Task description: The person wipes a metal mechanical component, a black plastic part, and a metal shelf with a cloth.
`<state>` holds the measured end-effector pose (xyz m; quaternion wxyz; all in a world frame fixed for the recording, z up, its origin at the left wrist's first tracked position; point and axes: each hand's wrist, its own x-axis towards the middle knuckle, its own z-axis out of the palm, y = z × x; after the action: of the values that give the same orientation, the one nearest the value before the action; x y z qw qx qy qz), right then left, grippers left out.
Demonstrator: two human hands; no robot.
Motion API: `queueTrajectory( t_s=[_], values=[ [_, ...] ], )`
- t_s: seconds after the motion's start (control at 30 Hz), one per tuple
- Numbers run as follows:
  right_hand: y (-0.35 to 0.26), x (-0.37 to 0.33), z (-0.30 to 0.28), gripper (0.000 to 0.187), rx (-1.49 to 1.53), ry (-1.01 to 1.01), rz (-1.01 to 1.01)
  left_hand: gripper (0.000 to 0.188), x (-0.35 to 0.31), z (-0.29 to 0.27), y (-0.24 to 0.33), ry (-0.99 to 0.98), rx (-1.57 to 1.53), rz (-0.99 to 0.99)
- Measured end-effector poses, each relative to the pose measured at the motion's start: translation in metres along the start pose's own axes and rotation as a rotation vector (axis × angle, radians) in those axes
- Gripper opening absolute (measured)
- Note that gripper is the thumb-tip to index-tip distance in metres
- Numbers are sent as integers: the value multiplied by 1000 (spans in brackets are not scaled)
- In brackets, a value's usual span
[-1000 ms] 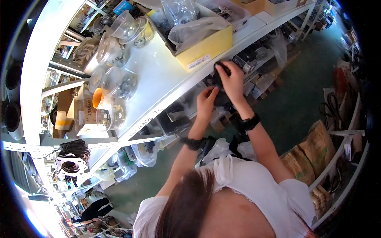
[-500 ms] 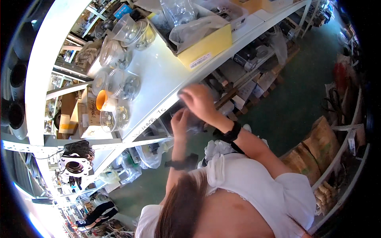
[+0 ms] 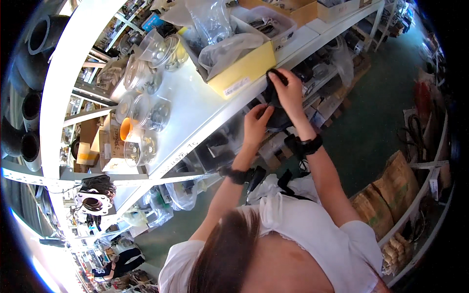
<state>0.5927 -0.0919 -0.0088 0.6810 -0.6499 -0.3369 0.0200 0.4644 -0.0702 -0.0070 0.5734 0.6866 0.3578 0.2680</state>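
Observation:
Just off the shelf's front edge, my right hand point(image 3: 292, 93) pinches the top of a limp black bag-like piece point(image 3: 273, 93); whether it is cloth or plastic I cannot tell. Lower and to the left, my left hand point(image 3: 256, 126) has thumb and fingertips closed at the side of the same black piece, which hangs down between the two hands. Nearest to them on the shelf is a yellow box point(image 3: 239, 73) with clear plastic bags point(image 3: 227, 51) in it.
Clear round plastic tubs point(image 3: 141, 110) and an orange cup point(image 3: 126, 128) stand on the white shelf point(image 3: 190, 97). Brown sacks point(image 3: 386, 188) lie to the right across the green aisle point(image 3: 361, 127). Another person point(image 3: 119, 261) is at the lower left.
Both hands have moved right and farther out along the shelf edge. The black piece now shows plainly between them; my hands were blurred before.

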Motion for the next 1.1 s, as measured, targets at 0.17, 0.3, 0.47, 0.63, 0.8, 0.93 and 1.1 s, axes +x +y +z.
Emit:
queueTrajectory(
  t_s=[0.17,0.3,0.47,0.63,0.8,0.93,1.1],
  values=[
    [-35,-48,38,13,-28,53,-214,25,-25,-44,-40,62,-69,-42],
    [-55,-80,63,12,-25,-60,-304,22,-55,-82,-46,149,-20,-54],
    [-51,-108,78,15,-80,-184,-401,21,-70,-100,-58,161,-141,-95],
    [-45,-95,70,13,-90,-101,-350,25,-59,-94,-65,118,-171,-67],
    [-28,-59,40,14,-180,43,-312,29,-32,-59,-32,70,28,-66],
    [4,-39,21,18,-72,72,-150,30,-13,-30,-20,-3,45,-8],
    [2,-36,17,19,-115,60,-115,30,-12,-24,-21,-2,79,-53]
  ],
)
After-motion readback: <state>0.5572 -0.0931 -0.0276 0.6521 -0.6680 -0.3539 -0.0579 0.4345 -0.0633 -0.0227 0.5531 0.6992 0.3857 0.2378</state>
